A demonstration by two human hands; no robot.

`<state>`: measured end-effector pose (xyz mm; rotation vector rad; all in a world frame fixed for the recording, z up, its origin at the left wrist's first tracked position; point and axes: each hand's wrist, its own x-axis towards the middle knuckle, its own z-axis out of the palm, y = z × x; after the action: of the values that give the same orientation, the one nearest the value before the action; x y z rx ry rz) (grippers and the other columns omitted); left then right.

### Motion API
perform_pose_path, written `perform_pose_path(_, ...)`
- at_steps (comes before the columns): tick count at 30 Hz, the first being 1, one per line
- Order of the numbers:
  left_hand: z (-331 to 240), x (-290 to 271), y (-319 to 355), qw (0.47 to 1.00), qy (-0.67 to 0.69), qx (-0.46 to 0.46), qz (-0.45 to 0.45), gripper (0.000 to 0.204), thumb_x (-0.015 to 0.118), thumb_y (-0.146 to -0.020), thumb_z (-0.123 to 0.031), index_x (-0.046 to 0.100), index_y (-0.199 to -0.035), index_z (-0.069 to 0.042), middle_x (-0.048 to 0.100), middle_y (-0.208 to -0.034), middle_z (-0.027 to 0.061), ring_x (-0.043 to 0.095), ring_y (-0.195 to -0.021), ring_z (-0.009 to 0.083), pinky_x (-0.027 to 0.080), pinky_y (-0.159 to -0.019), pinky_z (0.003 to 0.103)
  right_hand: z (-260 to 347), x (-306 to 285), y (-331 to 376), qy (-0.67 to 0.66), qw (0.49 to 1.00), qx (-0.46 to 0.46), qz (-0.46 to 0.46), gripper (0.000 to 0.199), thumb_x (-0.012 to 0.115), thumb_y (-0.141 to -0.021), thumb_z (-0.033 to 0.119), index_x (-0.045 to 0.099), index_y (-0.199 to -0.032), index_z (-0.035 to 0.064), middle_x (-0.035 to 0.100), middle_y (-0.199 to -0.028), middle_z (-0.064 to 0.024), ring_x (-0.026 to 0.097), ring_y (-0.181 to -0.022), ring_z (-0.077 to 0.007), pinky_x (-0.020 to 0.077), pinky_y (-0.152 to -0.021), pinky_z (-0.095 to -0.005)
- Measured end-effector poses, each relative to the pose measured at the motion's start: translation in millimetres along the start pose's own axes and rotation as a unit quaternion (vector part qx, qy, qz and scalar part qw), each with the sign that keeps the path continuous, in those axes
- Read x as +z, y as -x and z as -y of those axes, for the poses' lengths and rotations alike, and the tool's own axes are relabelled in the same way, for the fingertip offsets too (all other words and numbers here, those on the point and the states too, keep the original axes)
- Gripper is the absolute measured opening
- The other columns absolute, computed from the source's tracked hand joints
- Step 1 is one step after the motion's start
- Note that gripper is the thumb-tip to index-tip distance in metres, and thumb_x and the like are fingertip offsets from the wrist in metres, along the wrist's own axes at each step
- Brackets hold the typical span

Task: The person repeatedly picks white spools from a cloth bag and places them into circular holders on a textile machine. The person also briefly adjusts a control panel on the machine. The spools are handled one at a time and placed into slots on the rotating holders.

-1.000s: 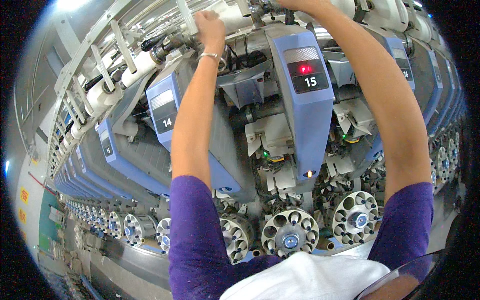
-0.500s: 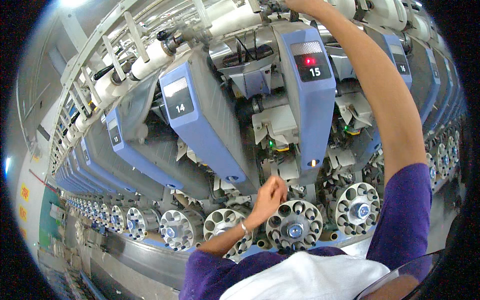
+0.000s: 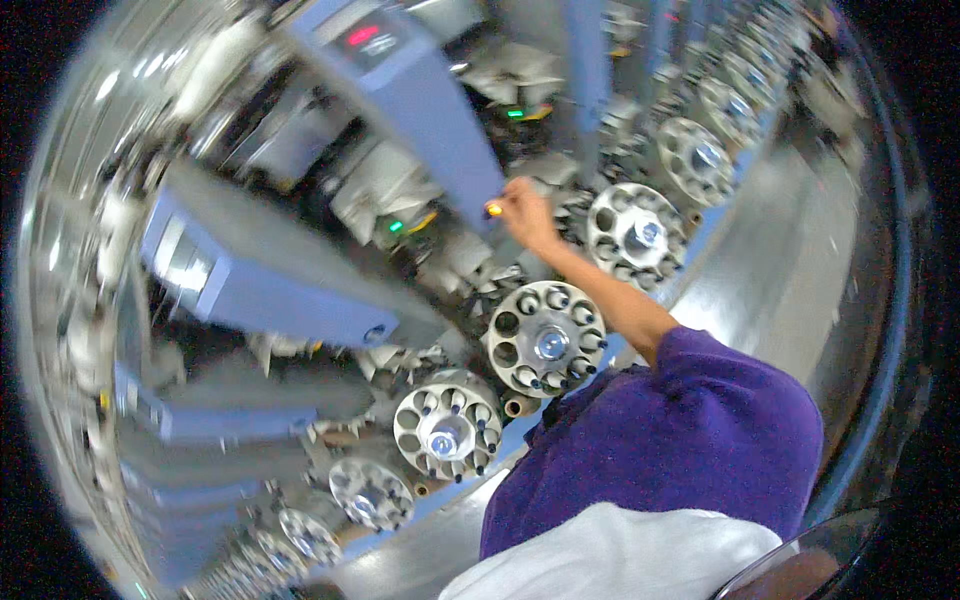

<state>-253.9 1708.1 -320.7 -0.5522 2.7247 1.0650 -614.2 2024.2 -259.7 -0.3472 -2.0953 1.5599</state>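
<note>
My right hand [image 3: 526,214] reaches forward to the lower end of a blue machine panel [image 3: 415,110]. Its fingers are bent together, their tips at a small button [image 3: 493,209] glowing orange. Beneath the forearm sits a round white magazine [image 3: 548,339] with holes around a blue-centred hub; several dark-tipped bobbins stand in it, and some holes at its left look dark. Near the top of the panel a red light shows on a dark display [image 3: 366,38], blurred. My left hand is out of view.
Matching magazines [image 3: 447,425] line the machine's front edge on both sides. Another blue panel [image 3: 290,305] juts out at the left. A green light [image 3: 397,226] shows between the panels. White rolls [image 3: 215,75] run along the upper left. A metal ledge [image 3: 735,280] lies at the right.
The view has tilted and swung. My right hand has come down from the top of the machine to the glowing button. My left hand has left the view.
</note>
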Motion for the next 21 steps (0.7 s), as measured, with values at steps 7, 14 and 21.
perform_pose_path(7, 13.9, -22.6, -118.3, 0.981, -0.129, 0.13, 0.057, 0.017, 0.065, -0.082, -0.019, 0.064, -0.088, -0.003, 0.065, -0.073, 0.0151, 0.061, -0.062, 0.0262, 0.047, -0.059, 0.036, -32.0, 38.4, 14.1, 0.03, 0.995, -0.037, -0.086, 0.029, 0.053, -0.09, 0.027, 0.056, -0.085, -0.002, 0.06, -0.086, -0.0234, 0.061, -0.08, -0.0397, 0.0483, -0.07, -0.0486)
perform_pose_path(14, -13.9, -4.2, -196.8, 0.942, -0.192, 0.241, 0.134, 0.019, 0.064, -0.082, -0.021, 0.065, -0.09, -0.004, 0.066, -0.075, 0.0145, 0.061, -0.064, 0.0259, 0.048, -0.061, 0.036, -11.7, 4.0, 27.9, 0.325, 0.933, -0.155, 0.01, 0.034, 0.058, -0.078, 0.008, 0.049, -0.111, 0.0081, 0.049, -0.108, -0.0158, 0.055, -0.096, -0.0345, 0.0496, -0.075, -0.0428)
perform_pose_path(21, -75.7, 50.9, -188.8, 0.883, -0.233, 0.361, 0.189, 0.02, 0.064, -0.082, -0.023, 0.065, -0.092, -0.005, 0.066, -0.078, 0.0138, 0.062, -0.067, 0.0257, 0.048, -0.063, 0.037, -50.7, -118.2, 228.6, 0.266, 0.939, -0.18, 0.121, 0.036, 0.055, -0.08, 0.008, 0.051, -0.115, 0.0106, 0.048, -0.109, -0.0192, 0.054, -0.094, -0.0369, 0.048, -0.076, -0.0459)
